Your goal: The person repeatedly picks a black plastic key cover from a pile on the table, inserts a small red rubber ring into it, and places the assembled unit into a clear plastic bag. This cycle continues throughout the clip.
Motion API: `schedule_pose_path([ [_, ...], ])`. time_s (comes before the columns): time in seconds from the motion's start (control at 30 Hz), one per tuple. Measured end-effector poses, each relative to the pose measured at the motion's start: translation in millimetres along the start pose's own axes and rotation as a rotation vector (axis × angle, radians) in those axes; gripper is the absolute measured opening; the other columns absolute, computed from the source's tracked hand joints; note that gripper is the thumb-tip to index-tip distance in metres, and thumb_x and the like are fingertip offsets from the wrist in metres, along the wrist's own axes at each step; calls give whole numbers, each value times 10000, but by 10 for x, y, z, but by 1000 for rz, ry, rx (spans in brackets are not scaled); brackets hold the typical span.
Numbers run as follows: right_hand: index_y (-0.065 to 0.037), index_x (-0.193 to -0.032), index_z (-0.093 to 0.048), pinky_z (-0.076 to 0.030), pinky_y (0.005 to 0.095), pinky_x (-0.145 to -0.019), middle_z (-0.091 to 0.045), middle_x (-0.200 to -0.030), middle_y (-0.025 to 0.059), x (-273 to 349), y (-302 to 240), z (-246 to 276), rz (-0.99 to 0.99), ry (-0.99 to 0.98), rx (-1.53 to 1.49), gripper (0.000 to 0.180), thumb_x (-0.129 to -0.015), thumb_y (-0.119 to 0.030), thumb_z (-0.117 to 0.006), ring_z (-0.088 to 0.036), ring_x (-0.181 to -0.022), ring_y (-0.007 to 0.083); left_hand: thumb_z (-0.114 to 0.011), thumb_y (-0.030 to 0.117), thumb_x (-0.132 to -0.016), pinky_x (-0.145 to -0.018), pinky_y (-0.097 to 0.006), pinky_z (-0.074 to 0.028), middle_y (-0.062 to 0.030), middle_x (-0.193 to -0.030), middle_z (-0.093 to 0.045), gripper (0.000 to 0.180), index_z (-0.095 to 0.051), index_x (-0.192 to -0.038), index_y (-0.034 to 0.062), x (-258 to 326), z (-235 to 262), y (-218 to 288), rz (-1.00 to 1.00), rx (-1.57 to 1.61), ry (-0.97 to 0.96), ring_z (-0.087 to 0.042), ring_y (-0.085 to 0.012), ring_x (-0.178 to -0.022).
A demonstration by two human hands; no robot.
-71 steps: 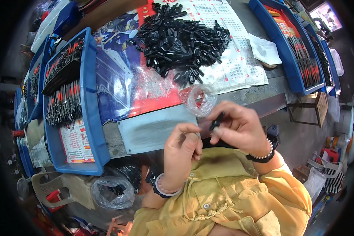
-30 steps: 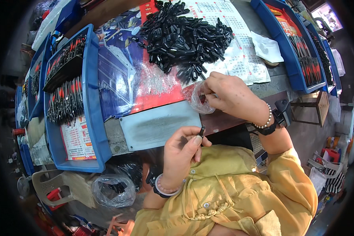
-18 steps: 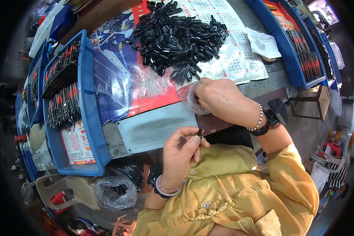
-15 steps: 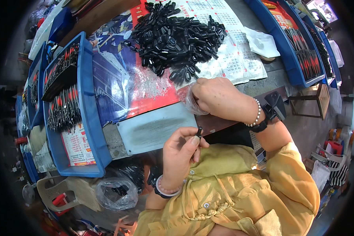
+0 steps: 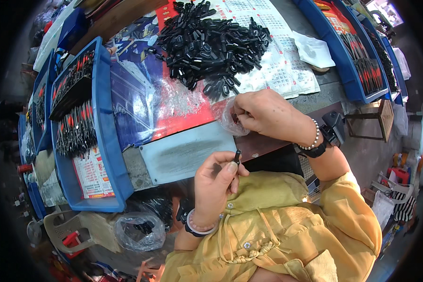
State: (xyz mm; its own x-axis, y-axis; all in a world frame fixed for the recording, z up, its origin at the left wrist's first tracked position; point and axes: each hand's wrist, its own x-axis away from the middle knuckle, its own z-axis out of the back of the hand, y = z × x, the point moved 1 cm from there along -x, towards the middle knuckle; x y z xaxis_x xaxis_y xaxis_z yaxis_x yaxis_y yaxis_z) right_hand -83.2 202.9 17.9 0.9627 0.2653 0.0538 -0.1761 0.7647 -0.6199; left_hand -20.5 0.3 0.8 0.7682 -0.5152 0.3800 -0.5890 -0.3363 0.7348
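Note:
My left hand (image 5: 217,181) is closed in front of my body, with a small black plastic piece (image 5: 238,156) upright between thumb and fingers. My right hand (image 5: 268,115) is bent over a small clear plastic bag (image 5: 229,123) at the table's near edge. Its fingers are pinched together at the bag's mouth, and what they hold, if anything, is too small to make out. Just beyond the bag lies a big heap of glossy black plastic pieces (image 5: 211,47), each with an oval, loop-like end.
A light-blue plate (image 5: 188,152) lies along the near edge. Blue trays (image 5: 109,155) of red-and-black slim parts stand at left, and another blue tray (image 5: 331,47) at right. Printed sheets (image 5: 286,70) cover the table. A clear bag (image 5: 138,230) and a chair (image 5: 75,230) are below left.
My right hand has shifted slightly to the right and its fingers have curled inward, so more of the clear bag shows. The left hand has stayed almost still with its black piece.

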Motion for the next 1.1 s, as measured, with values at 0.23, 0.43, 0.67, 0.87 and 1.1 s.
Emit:
schedule_pose_path([
  [0.23,-25,-848,-607,-488,415,-664,-617,-812,130,44,11,-74,88,71,93,105,-779,-100,-584,-607,-749,345,-528,102,-956,-495,-177,-368,-114,-850,-654,180,-545,-1104,1,-25,-2,-13,-13,-9,0,-486,-52,-555],
  [0.43,-22,-794,-582,-480,443,-638,-602,-830,147,0,23,-97,110,7,158,87,-772,-105,-572,-604,-721,361,-525,101,-955,-489,-179,-357,-110,-846,-654,176,-548,-1100,4,-44,-25,-28,9,-21,-1,-481,-53,-551],
  [0.67,-19,-779,-558,-475,448,-620,-599,-794,154,-27,7,-76,67,-25,157,81,-756,-96,-561,-597,-705,373,-527,98,-952,-479,-178,-344,-104,-840,-653,167,-555,-1088,6,-24,-26,-9,-9,-46,17,-473,-51,-542],
  [0.87,-9,-843,-573,-483,407,-621,-617,-777,161,38,42,-1,36,33,13,107,-764,-81,-584,-598,-711,368,-525,85,-949,-479,-177,-342,-105,-833,-653,160,-557,-1081,0,-33,-21,-10,-11,-17,16,-473,-51,-537],
  [1.1,7,-887,-578,-474,277,-589,-606,-706,85,85,6,61,16,266,-305,113,-793,-8,-639,-585,-618,148,-527,91,-951,-474,-173,-341,-107,-828,-653,162,-558,-1081,0,-35,-26,-1,-12,-22,18,-478,-51,-537],
])
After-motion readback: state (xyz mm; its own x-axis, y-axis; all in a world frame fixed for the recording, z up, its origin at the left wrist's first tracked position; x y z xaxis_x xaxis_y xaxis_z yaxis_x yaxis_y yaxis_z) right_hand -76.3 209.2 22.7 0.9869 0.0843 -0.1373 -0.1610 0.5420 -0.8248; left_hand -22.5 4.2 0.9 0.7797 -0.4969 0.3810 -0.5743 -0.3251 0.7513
